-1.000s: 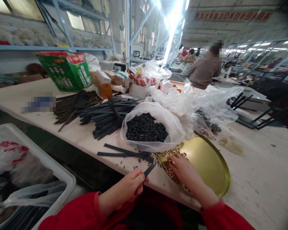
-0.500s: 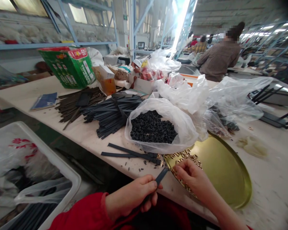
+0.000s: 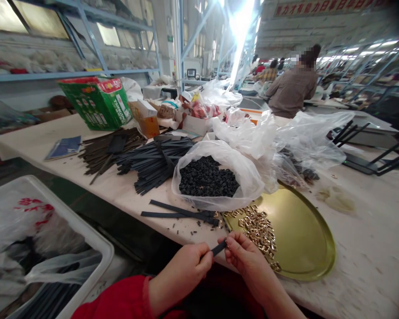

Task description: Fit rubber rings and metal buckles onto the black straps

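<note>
A dark strap [image 3: 218,248] lies between my two hands at the table's front edge. My left hand [image 3: 188,266] is closed round it, its end pointing to the right. At that end my right hand [image 3: 244,257] pinches with thumb and fingers; a small glint shows there, too small to make out. Just beyond, small gold buckles [image 3: 259,232] are heaped on the left part of a gold oval tray [image 3: 302,235]. Two dark straps [image 3: 173,214] lie on the table left of the tray. Behind them an open plastic bag [image 3: 249,177] holds small black loops [image 3: 208,177].
Bundles of dark strips [image 3: 156,159], a blue booklet [image 3: 64,147] and a green carton [image 3: 96,106] stand or lie at the back left. A white bin [image 3: 96,239] is at the lower left. Clear bags [image 3: 312,137] lie behind the tray. A person [image 3: 292,88] sits beyond.
My right hand has left the buckles and come to the strap's end by my left hand. The view has shifted slightly, and more of the buckle heap shows.
</note>
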Motion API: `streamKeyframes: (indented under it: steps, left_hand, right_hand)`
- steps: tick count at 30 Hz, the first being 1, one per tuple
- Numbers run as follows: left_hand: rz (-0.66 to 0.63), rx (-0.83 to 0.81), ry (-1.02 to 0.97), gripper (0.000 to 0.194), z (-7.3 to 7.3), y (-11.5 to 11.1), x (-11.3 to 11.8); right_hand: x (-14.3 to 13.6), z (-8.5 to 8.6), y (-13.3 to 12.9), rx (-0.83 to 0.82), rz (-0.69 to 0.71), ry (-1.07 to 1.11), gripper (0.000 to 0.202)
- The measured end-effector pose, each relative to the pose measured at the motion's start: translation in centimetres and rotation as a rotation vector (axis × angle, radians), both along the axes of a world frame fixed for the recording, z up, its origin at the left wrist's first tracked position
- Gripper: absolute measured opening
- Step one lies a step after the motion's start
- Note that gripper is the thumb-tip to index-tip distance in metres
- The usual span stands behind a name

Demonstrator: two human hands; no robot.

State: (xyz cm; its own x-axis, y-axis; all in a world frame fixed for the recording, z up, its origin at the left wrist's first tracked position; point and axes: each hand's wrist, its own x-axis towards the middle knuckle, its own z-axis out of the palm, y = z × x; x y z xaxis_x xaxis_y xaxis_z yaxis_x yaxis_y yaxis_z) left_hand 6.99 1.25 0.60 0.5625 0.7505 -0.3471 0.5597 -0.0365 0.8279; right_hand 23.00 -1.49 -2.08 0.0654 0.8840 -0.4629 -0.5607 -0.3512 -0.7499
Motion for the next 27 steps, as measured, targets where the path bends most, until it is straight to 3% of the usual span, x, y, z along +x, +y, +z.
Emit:
streamKeyframes:
  steps: [5,13,21,27]
  left_hand:
    - [-0.077,0.020,-0.028,0.026,0.6,-0.5,-0.6]
    - [-0.127,0.060,-0.026,0.027,1.3,-0.7,-2.2]
    - [-0.075,0.071,-0.149,0.025,0.8,-1.1,-0.8]
    - [0.084,-0.200,-0.218,0.008,1.3,-1.4,0.0]
  right_hand:
    - [-1.0,-0.1,-0.9,-0.042,-0.117,0.170,0.035]
    - [-1.5,0.1,-1.9,-0.153,-0.152,0.344,0.039]
    - [-3.5,0.3,-2.5,-0.082,-0.115,0.273,0.036]
    - [-4.0,-1.4,-2.6,0.077,-0.124,-0.063,0.037]
